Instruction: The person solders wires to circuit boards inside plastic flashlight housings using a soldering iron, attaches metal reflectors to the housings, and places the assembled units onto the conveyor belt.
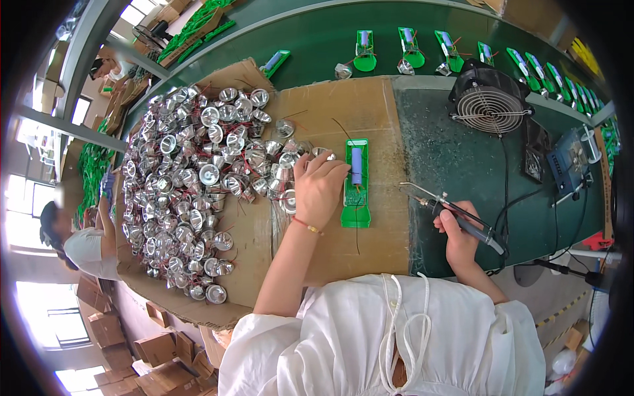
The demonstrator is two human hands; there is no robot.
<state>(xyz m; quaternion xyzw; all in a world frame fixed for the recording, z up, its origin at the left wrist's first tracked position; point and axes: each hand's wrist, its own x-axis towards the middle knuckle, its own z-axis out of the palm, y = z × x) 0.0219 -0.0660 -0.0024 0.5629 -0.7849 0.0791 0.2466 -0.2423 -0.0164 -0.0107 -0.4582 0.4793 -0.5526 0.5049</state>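
My left hand (319,188) lies palm down at the left edge of a green plastic housing (356,217), its fingers curled. What they hold, if anything, is hidden beneath them; a silver reflector cup (323,153) shows just past the fingertips. The housing lies upright in view on brown cardboard, with a purple cylindrical battery cell (356,165), a small green circuit board (357,198) and thin wires in it. To its right, my right hand (460,232) grips a soldering iron (470,228) with a thin metal feed tube; its tip points left, apart from the housing.
A cardboard tray (241,287) heaped with reflector cups (191,185) fills the left. Beyond stand green housings (365,63) in a row. A black fan (490,105), cables and a blue soldering station (569,162) occupy the right. Another person (92,247) sits at far left.
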